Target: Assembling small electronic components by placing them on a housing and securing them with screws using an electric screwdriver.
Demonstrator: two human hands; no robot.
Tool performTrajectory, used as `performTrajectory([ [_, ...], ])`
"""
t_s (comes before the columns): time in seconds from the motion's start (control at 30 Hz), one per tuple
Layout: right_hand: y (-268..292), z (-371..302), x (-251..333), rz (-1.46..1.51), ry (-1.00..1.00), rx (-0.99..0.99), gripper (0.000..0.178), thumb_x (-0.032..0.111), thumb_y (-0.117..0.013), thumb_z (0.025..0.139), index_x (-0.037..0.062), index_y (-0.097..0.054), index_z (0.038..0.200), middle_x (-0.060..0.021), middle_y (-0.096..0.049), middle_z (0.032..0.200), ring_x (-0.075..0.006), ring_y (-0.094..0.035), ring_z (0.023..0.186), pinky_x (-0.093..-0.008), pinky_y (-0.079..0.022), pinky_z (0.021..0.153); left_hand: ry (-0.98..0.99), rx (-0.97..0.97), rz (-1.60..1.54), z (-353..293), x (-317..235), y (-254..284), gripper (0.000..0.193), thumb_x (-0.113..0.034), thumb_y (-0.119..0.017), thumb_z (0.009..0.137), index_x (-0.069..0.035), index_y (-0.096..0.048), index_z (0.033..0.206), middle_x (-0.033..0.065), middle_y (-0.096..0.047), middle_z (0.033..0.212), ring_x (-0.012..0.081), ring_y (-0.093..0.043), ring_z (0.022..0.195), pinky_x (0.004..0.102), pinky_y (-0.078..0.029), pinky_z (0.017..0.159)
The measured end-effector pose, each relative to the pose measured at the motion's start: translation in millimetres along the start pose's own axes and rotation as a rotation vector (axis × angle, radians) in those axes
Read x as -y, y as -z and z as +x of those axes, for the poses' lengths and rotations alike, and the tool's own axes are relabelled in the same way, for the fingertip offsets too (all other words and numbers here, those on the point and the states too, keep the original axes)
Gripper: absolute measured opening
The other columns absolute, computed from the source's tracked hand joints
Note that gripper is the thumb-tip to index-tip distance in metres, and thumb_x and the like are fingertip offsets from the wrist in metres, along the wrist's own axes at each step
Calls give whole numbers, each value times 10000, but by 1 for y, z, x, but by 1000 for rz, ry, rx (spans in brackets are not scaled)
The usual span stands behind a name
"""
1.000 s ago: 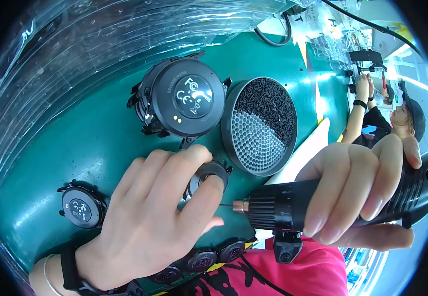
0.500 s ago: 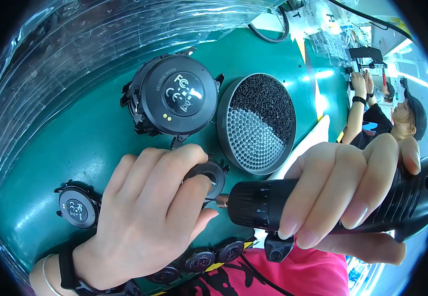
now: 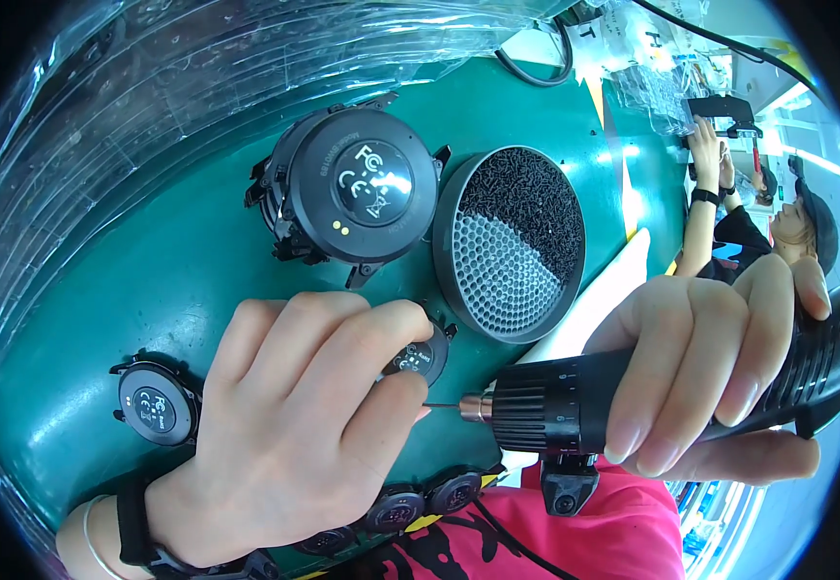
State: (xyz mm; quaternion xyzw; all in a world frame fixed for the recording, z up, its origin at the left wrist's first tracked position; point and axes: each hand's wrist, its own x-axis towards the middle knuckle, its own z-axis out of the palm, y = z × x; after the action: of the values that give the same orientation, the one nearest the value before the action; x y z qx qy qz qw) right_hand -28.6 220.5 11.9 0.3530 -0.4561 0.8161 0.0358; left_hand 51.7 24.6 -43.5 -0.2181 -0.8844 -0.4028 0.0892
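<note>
Two grips beside one screw tray (image 3: 502, 280)

Well left of the screw tray and below it, a spare case (image 3: 157, 411) is laid back side up. Nearer the tray, but below it, the left hand (image 3: 304, 416) is curled, its index finger and thumb drawn into a pinch. Just left of the tray, a stack of cases (image 3: 367, 193) is set. Below the tray's left edge, a small watch case (image 3: 422, 360) is held in that pinch, partly hidden. It should be handled as light and stiff, its smooth back perhaps slippery and easily scratched; the rim is best gripped. Below the tray, rightward, a seemingly heavier power screwdriver (image 3: 550, 406) is grasped around its barrel by the right hand (image 3: 695, 372); whether the case is met by its bit cannot be told.
</note>
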Motion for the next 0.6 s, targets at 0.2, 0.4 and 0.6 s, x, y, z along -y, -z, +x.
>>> performTrajectory([
  [0.2, -1, 2, 5, 33, 1, -15, 600, 276, -744, 891, 5, -301, 1193, -96, -532, 803, -188, -629, 499, -255, -564, 393, -15, -4, -24, 2, -2, 4, 237, -175, -803, 667, -103, -634, 817, 71, -631, 1109, 288, -580, 916, 405, -405, 769],
  [0.4, -10, -3, -5, 64, 49, -5, 585, 227, -757, 878, 8, -308, 1184, -97, -545, 781, -189, -628, 487, -250, -562, 383, -14, 9, -6, 3, -2, 4, 245, -175, -806, 648, -104, -633, 807, 66, -641, 1121, 281, -574, 921, 404, -398, 781],
  [0.6, -10, -2, 11, -57, 69, -92, 582, 201, -766, 867, 9, -309, 1174, -102, -558, 776, -187, -635, 487, -245, -559, 379, -28, 8, -3, 4, 0, 2, 219, -156, -801, 642, -99, -640, 780, 59, -674, 1117, 267, -563, 918, 402, -394, 788],
])
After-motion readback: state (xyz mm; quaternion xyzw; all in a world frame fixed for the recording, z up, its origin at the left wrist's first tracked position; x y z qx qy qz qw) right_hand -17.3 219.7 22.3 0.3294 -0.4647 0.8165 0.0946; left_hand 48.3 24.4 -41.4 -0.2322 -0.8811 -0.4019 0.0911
